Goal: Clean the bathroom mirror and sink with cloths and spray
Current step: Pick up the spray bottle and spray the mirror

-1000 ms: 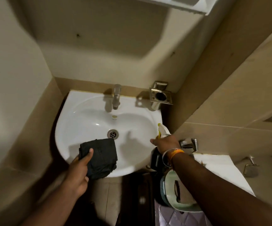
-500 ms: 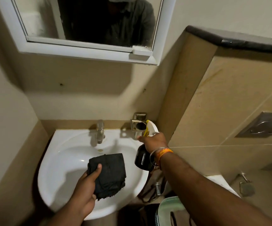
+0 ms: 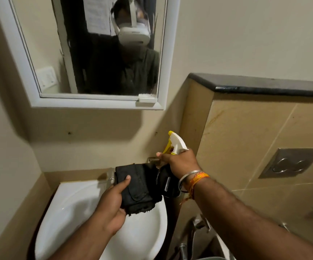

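Both forearms were bare, with no sleeves. Just behind the right hand [image 3: 178, 162], the wrist wore a thin silver bangle [image 3: 184, 178] and an orange woven band [image 3: 198, 178] with loose thread ends.

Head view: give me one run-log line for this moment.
left hand: holds black cloth over sink | right hand: grips spray bottle, raised | mirror: above sink

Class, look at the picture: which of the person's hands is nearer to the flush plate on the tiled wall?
Right. The right hand, gripping the spray bottle, is nearer to the flush plate; the left hand, holding the black cloth, is farther away.
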